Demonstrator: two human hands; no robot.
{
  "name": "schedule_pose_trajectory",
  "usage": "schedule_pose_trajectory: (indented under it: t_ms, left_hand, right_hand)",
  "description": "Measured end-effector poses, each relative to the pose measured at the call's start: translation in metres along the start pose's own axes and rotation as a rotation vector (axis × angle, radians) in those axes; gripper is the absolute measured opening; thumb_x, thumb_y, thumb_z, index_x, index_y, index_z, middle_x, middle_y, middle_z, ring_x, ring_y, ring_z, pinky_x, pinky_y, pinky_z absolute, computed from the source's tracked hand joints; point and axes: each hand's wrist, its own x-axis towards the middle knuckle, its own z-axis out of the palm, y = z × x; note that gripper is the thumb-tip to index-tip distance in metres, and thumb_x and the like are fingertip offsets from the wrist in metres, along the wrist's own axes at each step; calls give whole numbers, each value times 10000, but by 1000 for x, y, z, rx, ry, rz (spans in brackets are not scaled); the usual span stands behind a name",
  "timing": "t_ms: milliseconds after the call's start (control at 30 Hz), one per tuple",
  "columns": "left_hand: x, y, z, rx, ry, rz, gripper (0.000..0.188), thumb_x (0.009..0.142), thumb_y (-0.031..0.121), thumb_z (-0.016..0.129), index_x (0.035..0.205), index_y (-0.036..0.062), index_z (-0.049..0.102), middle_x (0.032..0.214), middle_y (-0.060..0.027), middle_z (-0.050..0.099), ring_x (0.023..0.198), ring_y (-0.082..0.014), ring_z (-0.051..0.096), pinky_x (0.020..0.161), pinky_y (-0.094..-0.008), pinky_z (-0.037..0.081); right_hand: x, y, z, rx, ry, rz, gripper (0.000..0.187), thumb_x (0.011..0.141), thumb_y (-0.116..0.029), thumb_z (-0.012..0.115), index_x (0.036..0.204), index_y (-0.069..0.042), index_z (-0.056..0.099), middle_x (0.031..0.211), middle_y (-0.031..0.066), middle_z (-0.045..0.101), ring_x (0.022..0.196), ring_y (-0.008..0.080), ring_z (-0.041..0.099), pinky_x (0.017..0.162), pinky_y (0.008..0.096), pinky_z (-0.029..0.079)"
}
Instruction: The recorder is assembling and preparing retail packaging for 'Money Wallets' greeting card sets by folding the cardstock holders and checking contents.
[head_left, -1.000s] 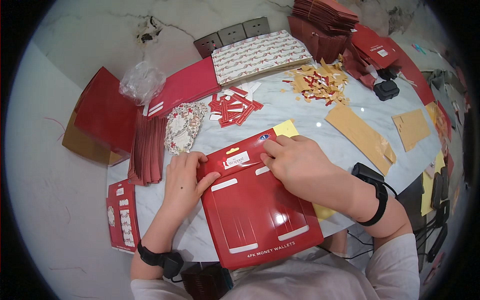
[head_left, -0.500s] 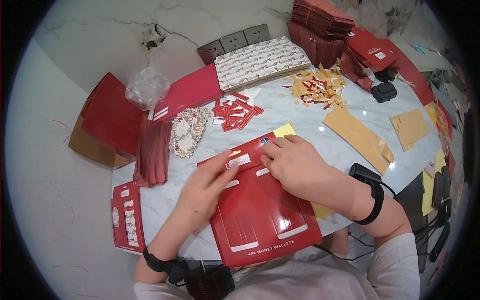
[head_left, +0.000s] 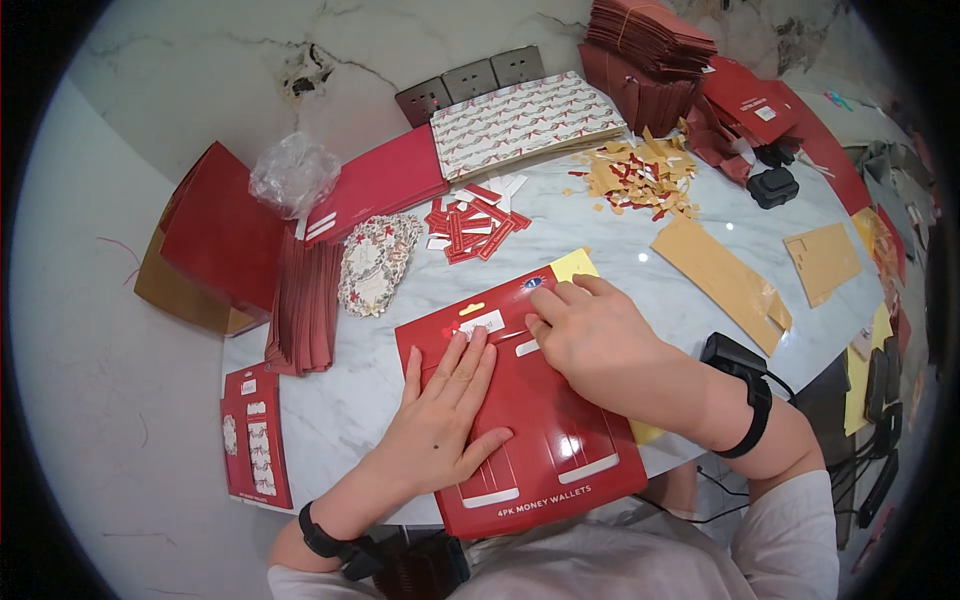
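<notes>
A red cardboard wallet packet (head_left: pixel 535 450) with a hang slot and white slit-like cut-outs lies in front of me, its lower end over the table's near edge. My left hand (head_left: pixel 437 430) rests flat on its left half, fingers stretched toward a white label (head_left: pixel 487 323) near the top. My right hand (head_left: pixel 600 340) is closed over the packet's upper right, knuckles up and fingertips curled against the crease under the header. What those fingers hold, if anything, is hidden. From beneath the packet a yellow sheet (head_left: pixel 574 266) sticks out at the top right corner.
Beyond the packet lie red label strips (head_left: pixel 475 225), ornate die-cut cards (head_left: pixel 375 265), and paper scraps (head_left: pixel 640 175). Red folded cards (head_left: pixel 303 305) and a box (head_left: pixel 215 245) stand left; patterned sheets (head_left: pixel 525 125) lie at the back. Tan card pieces (head_left: pixel 725 285) are right.
My left hand has come down from the packet's upper left and now lies flat on it, uncovering the hang slot. My right hand stays almost in place at the crease.
</notes>
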Motion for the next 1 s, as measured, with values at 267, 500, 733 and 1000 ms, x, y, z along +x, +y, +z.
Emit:
schedule_pose_trajectory:
  t_ms: [267,500,733,1000]
  left_hand:
    - [1,1,2,3,0,-5,881,963,517,587,1566,-49,285,1653,-229,244,1543,-372,219,1205,-642,74]
    - [0,1,1,1,6,-3,892,955,514,606,1566,-51,284,1651,-228,248,1540,-375,224,1202,-648,78]
    - [11,-4,-34,-96,-52,-12,735,955,423,644,1529,31,405,1592,-199,365,1452,-369,381,1169,-595,264]
    - [40,-31,-29,-415,199,-76,384,910,11,668,1286,12,589,1065,-143,670,945,-270,668,844,-347,535]
  right_hand:
    - [2,-4,11,-34,230,-173,318,788,-127,645,1056,37,698,1027,103,607,1017,230,584,957,360,474]
    - [0,-13,13,3,161,-104,375,804,-133,631,1119,66,672,1059,117,592,1025,227,568,887,332,502]
    - [5,-1,15,71,155,-71,345,807,-147,643,1103,27,675,1074,122,596,1061,253,584,888,349,505]
    - [6,12,18,-41,89,79,244,807,-120,640,1038,-42,656,992,94,643,975,259,648,886,372,501]
